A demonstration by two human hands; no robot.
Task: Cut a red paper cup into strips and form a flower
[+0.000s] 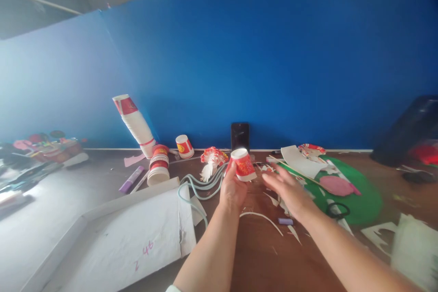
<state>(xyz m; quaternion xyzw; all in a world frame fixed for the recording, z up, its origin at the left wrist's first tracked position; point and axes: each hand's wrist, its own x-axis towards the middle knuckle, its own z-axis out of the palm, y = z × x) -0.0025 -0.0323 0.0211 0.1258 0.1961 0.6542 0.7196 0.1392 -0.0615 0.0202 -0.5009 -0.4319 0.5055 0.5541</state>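
In the middle of the view my left hand (233, 189) grips a red and white paper cup (243, 166), held upside down with its white base on top. My right hand (285, 187) is just to the right, apart from the cup, its fingers stretched out over paper scraps (272, 198). Behind the held cup a black phone (240, 136) leans upright on the blue wall. To the left lies a paper cup cut into curled strips (214, 159), beside a looped pale cable (201, 187).
A tall stack of paper cups (137, 127) leans at the left, near a single upturned cup (185, 147) and a purple glue stick (132, 179). A white box lid (112, 237) covers the left front. Green paper (367, 196) and a pink piece (337, 185) lie right.
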